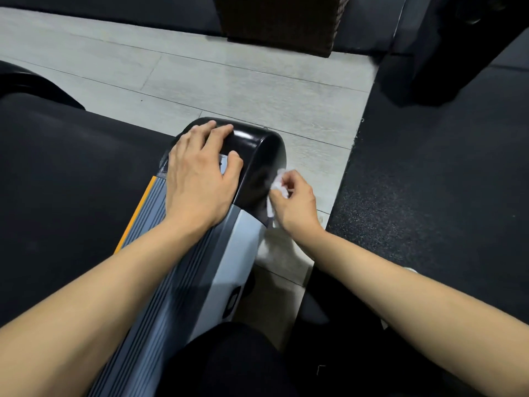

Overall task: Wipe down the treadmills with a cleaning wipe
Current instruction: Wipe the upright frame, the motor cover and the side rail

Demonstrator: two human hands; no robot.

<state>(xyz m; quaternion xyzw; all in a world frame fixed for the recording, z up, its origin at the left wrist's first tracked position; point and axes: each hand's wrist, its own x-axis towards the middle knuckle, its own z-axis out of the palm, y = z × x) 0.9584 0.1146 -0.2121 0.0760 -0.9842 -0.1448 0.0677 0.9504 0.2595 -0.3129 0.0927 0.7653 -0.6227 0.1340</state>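
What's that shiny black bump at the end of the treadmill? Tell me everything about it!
The black cap is a rounded, glossy cover, plastic by its look, at the end of the treadmill's side rail, above the pale floor. Light glints on its top. The left hand rests flat across it, fingers spread. The right hand pinches a crumpled white wipe against its outer side. Behind it the rail turns grey, with ribbed strips and an orange stripe.
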